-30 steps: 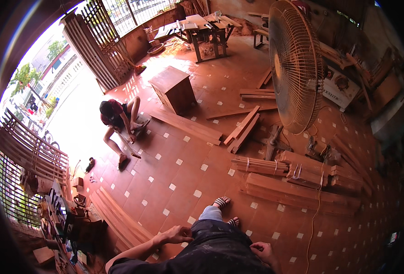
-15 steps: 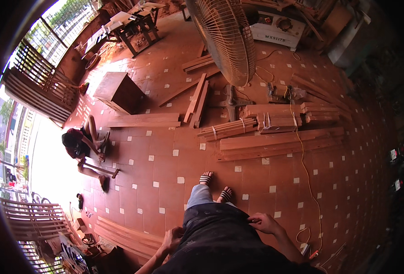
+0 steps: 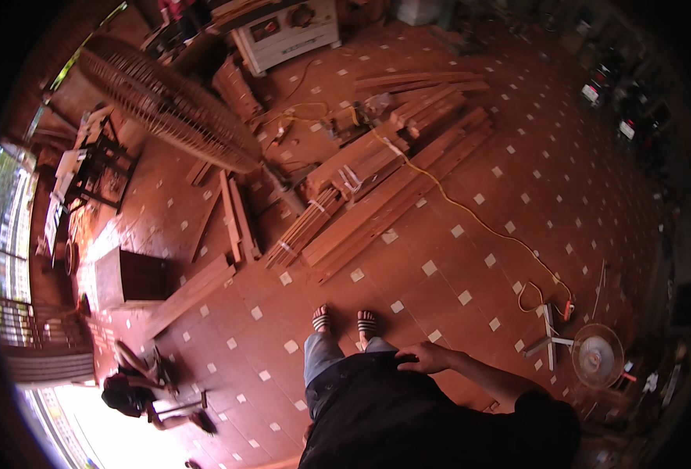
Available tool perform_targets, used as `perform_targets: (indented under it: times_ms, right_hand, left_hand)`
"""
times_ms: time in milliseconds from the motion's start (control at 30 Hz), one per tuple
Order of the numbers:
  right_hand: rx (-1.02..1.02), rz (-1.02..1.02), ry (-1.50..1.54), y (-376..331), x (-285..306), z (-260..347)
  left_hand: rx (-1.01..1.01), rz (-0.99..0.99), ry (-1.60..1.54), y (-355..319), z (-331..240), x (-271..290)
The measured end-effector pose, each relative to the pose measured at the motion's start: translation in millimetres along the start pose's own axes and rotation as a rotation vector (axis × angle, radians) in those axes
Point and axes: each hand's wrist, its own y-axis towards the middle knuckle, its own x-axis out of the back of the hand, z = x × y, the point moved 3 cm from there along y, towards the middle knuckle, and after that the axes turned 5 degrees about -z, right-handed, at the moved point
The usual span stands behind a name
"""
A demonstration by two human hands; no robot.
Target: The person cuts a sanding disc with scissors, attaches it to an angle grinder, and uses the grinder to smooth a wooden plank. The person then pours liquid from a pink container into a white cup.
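Observation:
My right hand (image 3: 425,358) is at the front hem of my black shirt (image 3: 392,410), its fingers loosely bent and a little apart. Nothing shows in it; whether the fingertips touch the cloth I cannot tell. Only a sliver of my left hand (image 3: 308,434) shows at the shirt's left side, its fingers hidden. Below the hem, my feet in striped sandals (image 3: 366,317) stand on the tiled floor. Ahead of them lie long reddish wooden beams (image 3: 396,207) and a bundle of thin wood strips (image 3: 306,227) bound with pale ties.
A large standing fan (image 3: 169,102) rises ahead left. A yellow cable (image 3: 486,221) crosses the floor to the right, near a smaller fan (image 3: 597,356). At left, a person (image 3: 130,391) sits low beside a long-handled tool. A wooden box (image 3: 130,277) and white machine (image 3: 285,33) stand beyond.
My view has swung to the right, bringing in the smaller fan. My right hand remains near the shirt hem; my left has mostly gone behind the shirt. My feet now stand side by side.

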Motion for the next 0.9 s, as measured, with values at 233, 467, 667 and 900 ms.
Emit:
perform_targets:
  times_ms: [233, 467, 667, 900]
  right_hand:
    - [-0.182, -0.223, 0.025, -22, -23, -32]
    - [-0.343, -0.439, 0.279, -78, -16, -35]
    - [-0.566, -0.731, 0.446, -104, -15, -62]
    - [-0.587, -1.285, 0.654, -102, -3, -77]
  left_hand:
    - [-0.082, 0.265, 0.125, 97, -74, -61]
    - [-0.142, 0.504, 0.309, 172, -153, -142]
    - [-0.159, 0.654, 0.476, 216, -207, -208]
    - [-0.197, 0.843, 0.658, 268, -293, -314]
